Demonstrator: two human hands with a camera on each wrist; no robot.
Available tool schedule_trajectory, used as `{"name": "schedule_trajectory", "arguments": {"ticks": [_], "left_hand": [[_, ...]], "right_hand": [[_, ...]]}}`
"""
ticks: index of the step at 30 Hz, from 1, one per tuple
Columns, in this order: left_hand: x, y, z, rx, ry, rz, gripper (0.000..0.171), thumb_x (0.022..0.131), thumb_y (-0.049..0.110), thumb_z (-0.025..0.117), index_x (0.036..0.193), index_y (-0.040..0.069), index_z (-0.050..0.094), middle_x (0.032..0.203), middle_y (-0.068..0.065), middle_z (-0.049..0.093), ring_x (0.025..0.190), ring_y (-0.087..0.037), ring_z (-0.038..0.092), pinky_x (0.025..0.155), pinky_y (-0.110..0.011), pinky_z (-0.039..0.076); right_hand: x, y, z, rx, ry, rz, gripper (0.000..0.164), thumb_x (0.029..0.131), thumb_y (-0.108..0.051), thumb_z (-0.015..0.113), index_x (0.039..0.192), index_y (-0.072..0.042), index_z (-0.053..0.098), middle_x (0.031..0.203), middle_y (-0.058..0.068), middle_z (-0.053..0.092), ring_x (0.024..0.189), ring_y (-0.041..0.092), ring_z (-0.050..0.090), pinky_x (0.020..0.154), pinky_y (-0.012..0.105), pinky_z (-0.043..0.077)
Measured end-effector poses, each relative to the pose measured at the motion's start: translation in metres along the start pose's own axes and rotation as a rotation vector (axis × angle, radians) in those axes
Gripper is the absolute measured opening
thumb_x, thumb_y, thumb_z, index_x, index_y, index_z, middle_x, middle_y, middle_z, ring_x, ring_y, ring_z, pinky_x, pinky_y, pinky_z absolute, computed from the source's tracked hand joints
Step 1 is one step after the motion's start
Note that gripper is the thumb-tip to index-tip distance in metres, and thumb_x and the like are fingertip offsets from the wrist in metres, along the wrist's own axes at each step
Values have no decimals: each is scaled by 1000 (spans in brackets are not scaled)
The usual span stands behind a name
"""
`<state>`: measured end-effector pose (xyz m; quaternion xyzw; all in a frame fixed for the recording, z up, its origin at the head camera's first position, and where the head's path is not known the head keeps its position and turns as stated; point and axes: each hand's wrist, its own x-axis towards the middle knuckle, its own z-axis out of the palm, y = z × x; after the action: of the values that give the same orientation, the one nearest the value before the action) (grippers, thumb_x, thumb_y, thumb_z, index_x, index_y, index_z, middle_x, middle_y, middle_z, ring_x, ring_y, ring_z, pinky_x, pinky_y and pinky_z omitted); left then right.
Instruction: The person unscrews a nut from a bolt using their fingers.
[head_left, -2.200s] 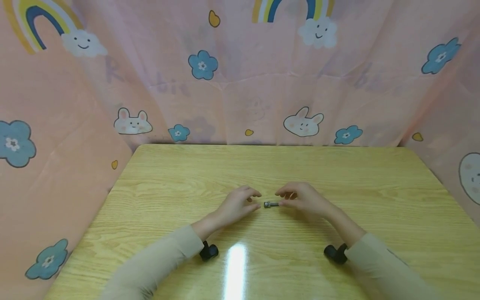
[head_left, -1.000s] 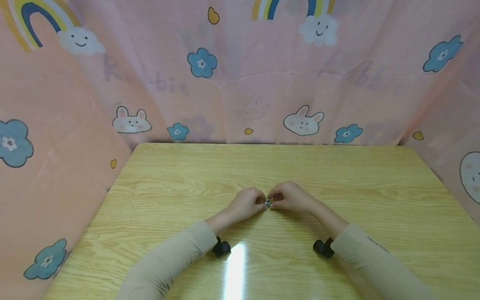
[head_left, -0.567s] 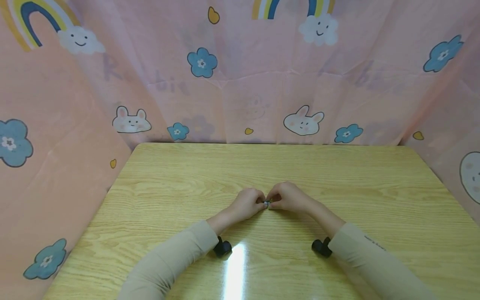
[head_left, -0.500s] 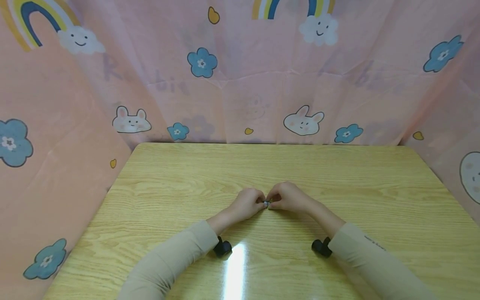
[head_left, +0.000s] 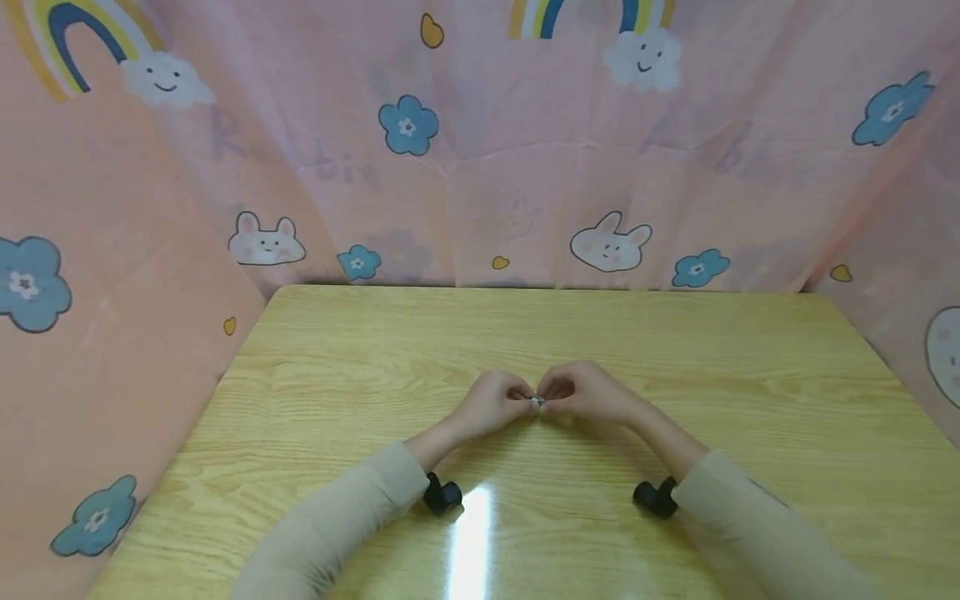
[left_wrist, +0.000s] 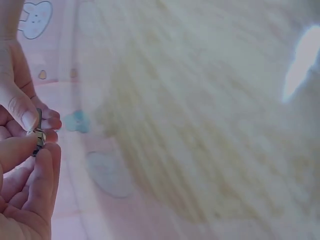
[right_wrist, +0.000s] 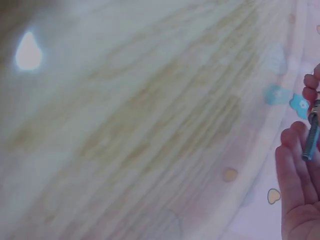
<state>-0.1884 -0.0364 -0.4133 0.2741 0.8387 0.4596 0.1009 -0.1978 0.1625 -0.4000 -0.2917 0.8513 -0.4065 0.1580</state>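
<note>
A small metal bolt (head_left: 538,400) is held between both hands, just above the middle of the table. My left hand (head_left: 489,406) pinches its head end between thumb and fingers. From the other side my right hand (head_left: 590,395) grips it with thumb and fingertips close to the left ones. In the left wrist view a shiny ring-like metal part (left_wrist: 40,134) shows between the fingertips of both hands. The threaded shank (right_wrist: 311,141) lies along the fingers of the right hand in the right wrist view. Fingers hide much of the bolt.
The wood-grain table (head_left: 375,342) has a bright light reflection near its front. A pink patterned cloth (head_left: 480,192) hangs behind and at both sides. Black wrist cameras (head_left: 442,497) sit below the beige sleeves (head_left: 337,512).
The hands, apart at first with the bolt at the right fingertips, have come together, and the left hand has taken hold of the head end. Lately both have shifted slightly up and right.
</note>
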Motion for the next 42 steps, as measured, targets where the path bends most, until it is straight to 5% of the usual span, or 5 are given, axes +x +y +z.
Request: {"name": "schedule_trajectory", "arguments": {"ticks": [6, 13, 18, 32, 42], "left_hand": [[-7, 10, -6, -126, -1, -56, 10, 86, 8, 65, 88, 1, 71, 84, -5, 69, 75, -13, 65, 66, -22, 52], [-16, 25, -16, -210, 16, -56, 14, 87, 14, 65, 92, 2, 71, 85, -11, 69, 76, -21, 66, 71, -38, 54], [-21, 37, -20, -218, 23, -45, 15, 88, 12, 64, 94, 0, 70, 85, -9, 69, 78, -21, 65, 69, -31, 54], [-27, 47, -28, -219, 25, 12, 14, 86, 16, 66, 93, 6, 71, 85, 1, 68, 77, -12, 64, 69, -27, 53], [-30, 52, -30, -231, 39, -2, 12, 85, 15, 67, 92, 6, 71, 84, 1, 68, 77, -12, 64, 68, -27, 53]], "right_hand": [[-6, -4, -3, 130, 5, 4, 17, 84, -13, 70, 97, -4, 66, 93, 4, 67, 89, 18, 64, 81, 29, 51], [-14, -16, -5, 403, 62, 134, 31, 93, -24, 59, 107, 5, 59, 93, 17, 66, 89, 31, 64, 81, 42, 52], [-18, -25, -4, 514, 90, 197, 31, 94, -21, 58, 105, 8, 57, 88, 11, 68, 83, 23, 65, 81, 45, 51], [-27, -43, -8, 541, 126, 133, 26, 84, -9, 68, 104, 5, 58, 96, 5, 63, 91, 19, 61, 83, 36, 50], [-26, -51, -4, 599, 142, 185, 29, 93, -17, 59, 104, 10, 56, 82, 5, 68, 77, 18, 66, 77, 36, 53]]}}
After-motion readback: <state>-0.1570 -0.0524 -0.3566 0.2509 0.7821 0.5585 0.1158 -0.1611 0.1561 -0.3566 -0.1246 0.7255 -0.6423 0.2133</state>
